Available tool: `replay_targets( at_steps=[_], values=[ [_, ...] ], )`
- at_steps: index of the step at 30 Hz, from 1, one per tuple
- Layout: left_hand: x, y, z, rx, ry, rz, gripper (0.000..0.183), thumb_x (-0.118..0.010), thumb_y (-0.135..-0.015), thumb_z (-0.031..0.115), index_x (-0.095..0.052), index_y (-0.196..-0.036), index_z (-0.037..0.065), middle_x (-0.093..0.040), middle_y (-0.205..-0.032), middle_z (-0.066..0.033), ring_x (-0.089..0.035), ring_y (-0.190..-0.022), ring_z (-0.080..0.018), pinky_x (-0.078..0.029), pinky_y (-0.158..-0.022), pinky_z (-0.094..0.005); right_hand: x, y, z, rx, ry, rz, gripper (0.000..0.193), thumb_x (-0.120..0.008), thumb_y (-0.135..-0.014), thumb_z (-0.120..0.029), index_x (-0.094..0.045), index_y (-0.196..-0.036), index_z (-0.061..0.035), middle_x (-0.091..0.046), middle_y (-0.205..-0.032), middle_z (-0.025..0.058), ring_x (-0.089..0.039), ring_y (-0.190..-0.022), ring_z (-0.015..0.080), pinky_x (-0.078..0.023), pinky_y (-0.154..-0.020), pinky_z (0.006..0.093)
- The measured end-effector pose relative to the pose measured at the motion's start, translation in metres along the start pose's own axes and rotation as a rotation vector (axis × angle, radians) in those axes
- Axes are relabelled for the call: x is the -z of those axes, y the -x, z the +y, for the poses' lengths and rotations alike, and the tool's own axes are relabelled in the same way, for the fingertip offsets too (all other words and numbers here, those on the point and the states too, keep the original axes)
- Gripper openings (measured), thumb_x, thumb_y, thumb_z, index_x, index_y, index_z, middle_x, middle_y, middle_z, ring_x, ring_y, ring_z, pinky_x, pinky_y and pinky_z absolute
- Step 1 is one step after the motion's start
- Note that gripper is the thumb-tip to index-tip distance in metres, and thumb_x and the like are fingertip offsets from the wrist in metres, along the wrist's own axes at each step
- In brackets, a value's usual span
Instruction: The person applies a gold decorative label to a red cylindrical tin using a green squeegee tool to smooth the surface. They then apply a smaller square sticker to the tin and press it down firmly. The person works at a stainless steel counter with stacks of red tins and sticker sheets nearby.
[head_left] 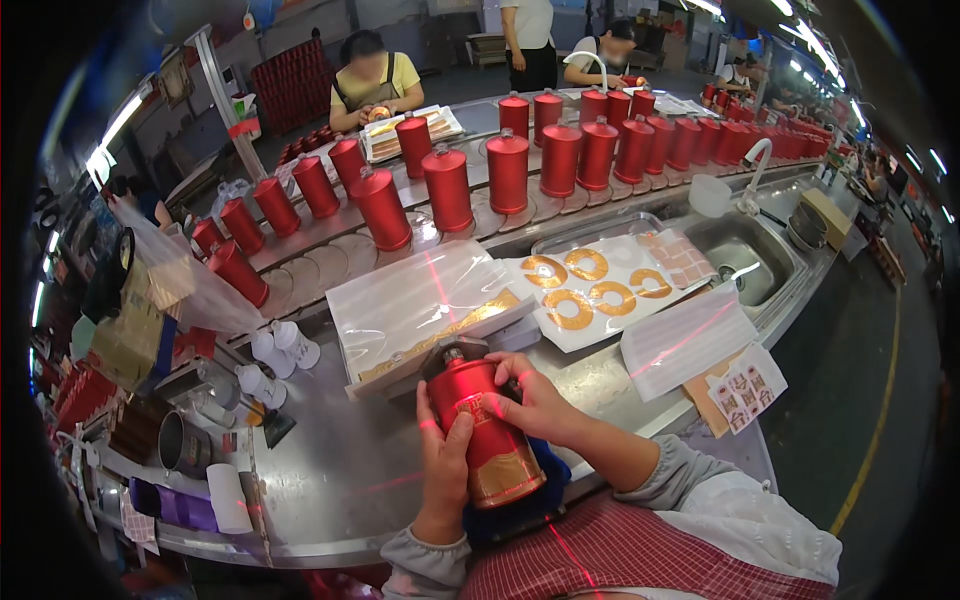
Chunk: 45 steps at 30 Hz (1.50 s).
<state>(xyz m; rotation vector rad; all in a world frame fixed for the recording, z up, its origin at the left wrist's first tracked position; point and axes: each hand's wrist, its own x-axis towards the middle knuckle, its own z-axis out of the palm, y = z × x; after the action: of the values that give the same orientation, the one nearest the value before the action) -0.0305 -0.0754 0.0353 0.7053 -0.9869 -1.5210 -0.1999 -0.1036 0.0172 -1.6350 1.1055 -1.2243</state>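
A shiny red bottle [510, 450] with a gold label band near its base is tilted in front of me, its neck pointing away. My left hand [443, 465] wraps its left side, thumb lying along the front. Around the upper right side curls my right hand [540, 402], its thumb pressed on the front face beside gold lettering. Beneath the bottle is a dark blue support [555, 470], partly hidden. Just beyond my hands lies a tray of gold labels [455, 335], largely covered by a translucent sheet [400, 295]. Right of it rests a white sheet with gold ring stickers [571, 310].
Rows of red bottles [508, 175] stand on a conveyor [330, 255] beyond the bench. A sink [765, 265] with a white faucet [757, 165] is at right. White plastic bottles [295, 343] and a metal cup [185, 442] stand at left. Other people work across the line.
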Motion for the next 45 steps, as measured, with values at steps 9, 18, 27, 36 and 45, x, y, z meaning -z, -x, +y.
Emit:
replay_targets(
  at_steps=[9, 18, 27, 36, 45],
  values=[
    [0.007, -0.002, -0.005, 0.03, -0.014, -0.007, 0.081, -0.058, -0.095, 0.018, -0.004, -0.153, 0.0, -0.029, -0.15, -0.0172, -0.036, -0.135, -0.0222, -0.034, -0.11, -0.0347, -0.001, 0.006, -0.003, -0.094, -0.275, 0.035, 0.039, -0.075, -0.084, -0.02, -0.043, -0.101, -0.0064, -0.042, -0.133, 0.0181, -0.044, -0.121, 0.0231, -0.038, -0.101, 0.0353],
    [0.007, 0.0, -0.005, 0.041, 0.012, -0.013, 0.08, -0.055, -0.098, 0.02, 0.0, -0.152, -0.003, -0.029, -0.149, -0.0172, -0.037, -0.134, -0.0221, -0.034, -0.11, -0.0342, -0.002, 0.004, -0.015, -0.115, -0.249, 0.022, 0.04, -0.076, -0.083, -0.02, -0.042, -0.101, -0.0061, -0.041, -0.134, 0.0182, -0.049, -0.115, 0.0207, -0.044, -0.096, 0.0345],
    [0.003, -0.001, 0.0, 0.041, -0.074, 0.001, 0.084, -0.058, -0.096, 0.02, -0.001, -0.151, -0.004, -0.032, -0.147, -0.0179, -0.04, -0.132, -0.0219, -0.037, -0.108, -0.0343, 0.001, 0.003, -0.006, -0.031, -0.062, 0.025, 0.04, -0.076, -0.082, -0.018, -0.045, -0.104, -0.0046, -0.048, -0.128, 0.0206, -0.053, -0.112, 0.0228, -0.045, -0.093, 0.0337],
    [0.01, 0.0, -0.009, 0.015, 0.073, 0.016, 0.069, -0.045, -0.103, 0.025, -0.004, -0.153, 0.0, -0.03, -0.152, -0.0158, -0.034, -0.138, -0.0227, -0.029, -0.113, -0.0363, 0.034, -0.059, -0.1, 0.318, 0.573, -0.42, 0.024, -0.068, -0.083, -0.005, -0.06, -0.105, -0.0045, -0.066, -0.093, 0.0099, -0.066, -0.082, 0.0267, -0.052, -0.07, 0.0351],
    [0.015, -0.001, -0.012, 0.047, 0.302, 0.055, 0.062, -0.035, -0.105, 0.035, -0.015, -0.151, -0.002, -0.037, -0.149, -0.0162, -0.041, -0.135, -0.0253, -0.034, -0.111, -0.0384, 0.024, -0.069, -0.087, 0.759, 0.455, -0.627, 0.014, -0.073, -0.071, -0.012, -0.066, -0.084, -0.0112, -0.059, -0.082, 0.0025, -0.058, -0.081, 0.0235, -0.047, -0.071, 0.0371]
  ],
)
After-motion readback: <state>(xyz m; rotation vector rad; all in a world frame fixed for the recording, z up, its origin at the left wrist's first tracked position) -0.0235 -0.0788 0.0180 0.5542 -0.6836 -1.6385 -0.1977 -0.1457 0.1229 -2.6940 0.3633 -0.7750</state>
